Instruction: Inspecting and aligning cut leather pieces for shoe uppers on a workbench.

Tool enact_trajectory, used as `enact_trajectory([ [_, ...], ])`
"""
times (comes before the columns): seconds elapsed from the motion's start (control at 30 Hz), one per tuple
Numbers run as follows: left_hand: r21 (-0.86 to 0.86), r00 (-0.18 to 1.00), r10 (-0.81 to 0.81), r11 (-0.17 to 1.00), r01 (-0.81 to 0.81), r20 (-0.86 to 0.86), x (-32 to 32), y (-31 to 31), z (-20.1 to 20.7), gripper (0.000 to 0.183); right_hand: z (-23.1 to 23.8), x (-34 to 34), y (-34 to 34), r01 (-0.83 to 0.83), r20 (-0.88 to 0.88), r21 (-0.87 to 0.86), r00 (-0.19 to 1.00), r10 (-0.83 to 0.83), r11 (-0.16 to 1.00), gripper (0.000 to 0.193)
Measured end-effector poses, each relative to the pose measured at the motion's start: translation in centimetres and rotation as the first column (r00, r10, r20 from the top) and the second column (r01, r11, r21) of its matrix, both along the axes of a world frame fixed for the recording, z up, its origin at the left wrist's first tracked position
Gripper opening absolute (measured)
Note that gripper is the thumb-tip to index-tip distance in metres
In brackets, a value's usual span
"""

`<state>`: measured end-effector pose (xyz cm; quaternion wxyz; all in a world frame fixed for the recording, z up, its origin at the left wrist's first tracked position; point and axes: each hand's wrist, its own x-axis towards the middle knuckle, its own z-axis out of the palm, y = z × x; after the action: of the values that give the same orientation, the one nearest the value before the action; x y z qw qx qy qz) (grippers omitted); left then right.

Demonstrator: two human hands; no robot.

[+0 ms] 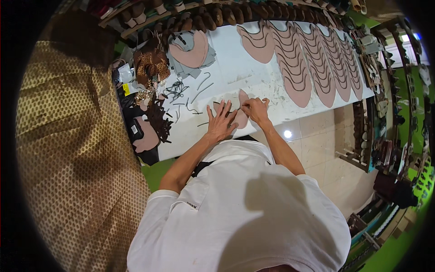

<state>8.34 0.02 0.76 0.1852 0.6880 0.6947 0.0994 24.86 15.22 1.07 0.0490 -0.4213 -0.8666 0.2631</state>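
A pink curved leather-like piece [242,119] lies on the white table near its front edge, between my two hands. My left hand [220,123] rests flat on the table with its fingers spread, and its fingertips touch the left side of the piece. Over the piece's upper part, my right hand [256,110] is closed in a pinch. Whatever sits between those fingertips is too small to make out. Short dark strips [202,93] are scattered on the table to the left of my hands.
Rows of overlapping pink pieces with dark edges [297,88] cover the table's right side. More pink pieces [192,56] lie on grey sheets at the back left. Dark trimmings [158,119] and leopard-print material [152,63] crowd the left edge. Shoe racks [362,131] stand at right.
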Motion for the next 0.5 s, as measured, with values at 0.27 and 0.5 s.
enact_trajectory([
  [0.27,-0.028,0.997,0.071,0.997,-0.070,0.019,1.1,0.5,0.4,0.062,0.4,-0.3,0.1,-0.033,-0.031,0.001,0.999,0.033,0.999,0.016],
  [0.5,0.036,0.990,0.142,0.989,-0.142,0.015,1.8,0.5,0.0,0.060,0.5,-0.1,0.4,-0.056,-0.051,0.061,0.997,0.059,0.997,0.013],
])
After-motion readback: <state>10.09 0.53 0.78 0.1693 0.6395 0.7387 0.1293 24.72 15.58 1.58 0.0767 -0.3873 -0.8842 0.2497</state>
